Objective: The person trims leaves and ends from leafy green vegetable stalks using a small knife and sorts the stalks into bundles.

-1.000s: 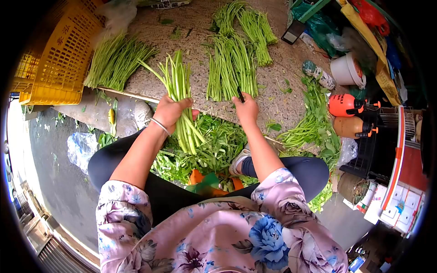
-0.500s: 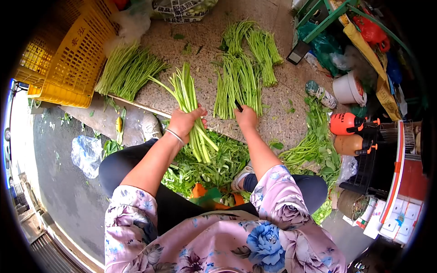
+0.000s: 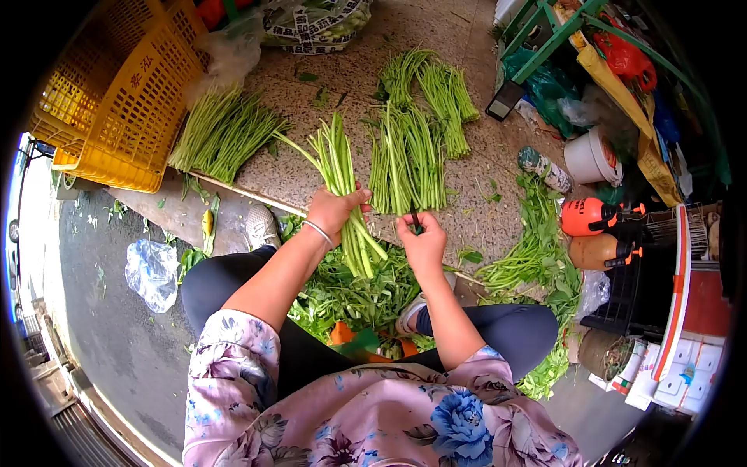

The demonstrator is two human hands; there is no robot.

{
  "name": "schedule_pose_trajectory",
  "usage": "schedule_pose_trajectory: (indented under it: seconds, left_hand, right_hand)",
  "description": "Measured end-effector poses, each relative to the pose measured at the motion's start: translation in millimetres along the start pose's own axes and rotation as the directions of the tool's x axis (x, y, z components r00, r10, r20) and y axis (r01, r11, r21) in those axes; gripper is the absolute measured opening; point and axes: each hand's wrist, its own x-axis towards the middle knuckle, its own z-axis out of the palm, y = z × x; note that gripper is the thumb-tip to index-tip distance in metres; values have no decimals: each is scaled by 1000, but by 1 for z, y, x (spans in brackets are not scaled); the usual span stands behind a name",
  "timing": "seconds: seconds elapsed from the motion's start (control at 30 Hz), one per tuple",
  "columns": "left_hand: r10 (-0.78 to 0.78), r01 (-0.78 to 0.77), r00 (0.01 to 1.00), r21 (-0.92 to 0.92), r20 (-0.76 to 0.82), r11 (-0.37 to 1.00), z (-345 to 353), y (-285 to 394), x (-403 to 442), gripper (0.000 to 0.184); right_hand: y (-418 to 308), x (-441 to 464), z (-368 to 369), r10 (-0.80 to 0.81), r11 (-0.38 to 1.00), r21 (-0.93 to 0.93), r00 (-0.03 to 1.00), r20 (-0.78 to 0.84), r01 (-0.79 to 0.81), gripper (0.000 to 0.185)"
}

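Observation:
My left hand [image 3: 336, 212] is wrapped round a bunch of green stalks [image 3: 334, 159], whose lower ends stick out below the fist over a heap of leaves [image 3: 354, 300]. A little to the right, my right hand [image 3: 424, 237] is closed on a small dark tool [image 3: 415, 218], probably a knife; most of it is hidden by the fingers. Just beyond that hand, trimmed stalks [image 3: 408, 159] lie in bundles on the speckled stone surface [image 3: 303, 101]. Another pile of stalks [image 3: 226, 134] lies at the left, beside the yellow crate.
A yellow crate [image 3: 144, 101] stands at the upper left. At the right are leafy stems [image 3: 537, 241], a white bucket [image 3: 593, 158], a red spray bottle [image 3: 583, 216] and an orange-brown one [image 3: 595, 251]. A printed bag [image 3: 315, 27] lies at the top.
The view has shifted. My left hand, still holding the stalks, has come closer to my right hand. The right hand has turned, and the dark tool now points up from its fingers.

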Motion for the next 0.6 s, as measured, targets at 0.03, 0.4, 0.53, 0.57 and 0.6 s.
schedule_pose_trajectory:
  seconds: [0.03, 0.4, 0.53, 0.57, 0.6]
  left_hand:
    - [-1, 1, 1000, 2, 2, 1000, 4, 0, -2, 21]
    - [42, 7, 971, -204, 234, 979, 12, -1, -10, 17]
    - [10, 41, 916, -117, 401, 992, 11, 3, -21, 21]
    - [6, 44, 915, -115, 405, 992, 11, 2, -24, 21]
    - [3, 43, 910, -103, 415, 994, 12, 3, -27, 21]
  right_hand:
    - [-16, -13, -5, -11, 999, -53, 1000, 9, 11, 15]
    - [-26, -35, -19, 75, 871, 452, 961, 266, -194, 18]
    - [-56, -3, -26, 186, 699, 582, 891, 413, -416, 24]
    - [-64, 4, -24, 182, 703, 586, 898, 401, -404, 23]
    - [-68, 11, -21, 174, 706, 591, 905, 389, -390, 23]
